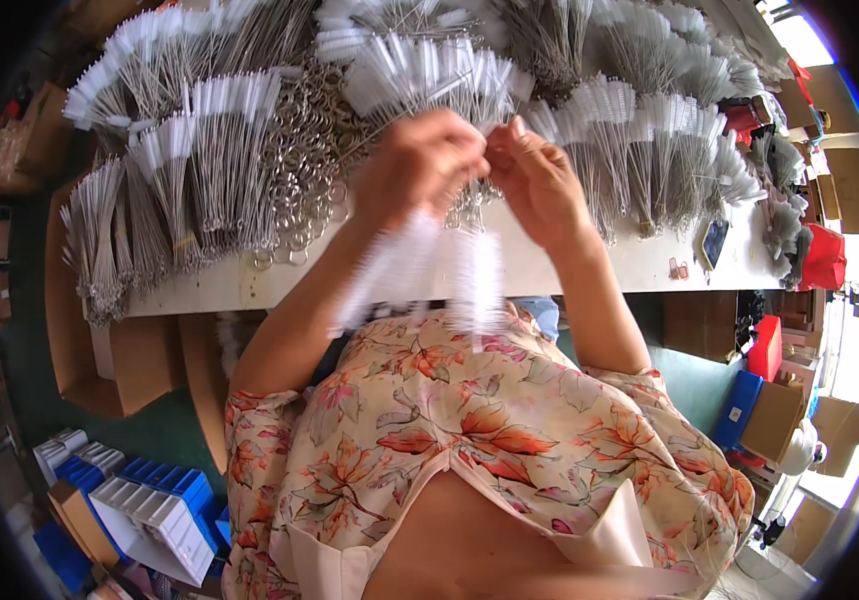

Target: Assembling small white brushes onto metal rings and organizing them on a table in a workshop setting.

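My hands meet over the front edge of the white table (350, 262). My left hand (422, 170) is closed and blurred by motion, and a white-bristled wire brush (390, 270) hangs below it. A second white brush (480, 280) dangles under the gap between the hands, also smeared. My right hand (542, 185) pinches with thumb and fingers against the left fingertips; what lies in that pinch is too small to make out. Close to my left hand is a heap of metal rings (305, 140). Behind both hands stands a fan of white-tipped wire brushes (430, 75).
Bundles of similar brushes (195, 170) lie on the left of the table, more bundles (640, 140) on the right. A dark flat object (714, 243) rests near the right front edge. Cardboard boxes (155, 365) and blue-and-white bins (155, 510) stand lower left, a red bag (826, 257) right.
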`<state>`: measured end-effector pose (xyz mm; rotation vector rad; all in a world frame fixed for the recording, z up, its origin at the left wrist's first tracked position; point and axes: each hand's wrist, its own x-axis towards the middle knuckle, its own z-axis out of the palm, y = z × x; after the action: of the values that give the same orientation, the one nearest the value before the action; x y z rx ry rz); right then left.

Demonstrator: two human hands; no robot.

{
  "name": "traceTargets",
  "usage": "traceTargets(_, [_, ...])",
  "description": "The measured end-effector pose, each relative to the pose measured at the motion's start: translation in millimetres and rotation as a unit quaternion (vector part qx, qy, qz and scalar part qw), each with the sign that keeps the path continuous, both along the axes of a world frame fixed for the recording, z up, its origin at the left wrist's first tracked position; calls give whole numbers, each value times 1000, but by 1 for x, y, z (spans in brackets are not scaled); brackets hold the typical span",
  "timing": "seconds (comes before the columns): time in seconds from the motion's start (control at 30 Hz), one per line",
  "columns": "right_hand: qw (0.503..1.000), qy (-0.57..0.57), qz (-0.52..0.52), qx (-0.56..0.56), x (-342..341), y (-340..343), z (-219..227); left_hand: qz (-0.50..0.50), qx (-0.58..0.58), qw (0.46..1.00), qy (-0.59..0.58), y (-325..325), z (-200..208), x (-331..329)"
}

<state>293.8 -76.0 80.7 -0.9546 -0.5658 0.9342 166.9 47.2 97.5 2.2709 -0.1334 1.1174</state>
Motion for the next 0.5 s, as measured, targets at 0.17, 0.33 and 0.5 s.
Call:
traceTargets(0.17, [965, 261, -23, 28, -17, 3, -16, 12, 41, 997, -71, -30, -48, -12])
traceTargets(0.33, [884, -364, 149, -251, 11, -27, 47, 15, -60, 998, 20, -38, -84, -51])
traceTargets(0.5, [466, -790, 175, -358, -2, -49, -1, -17, -168, 976, 141, -38, -111, -72])
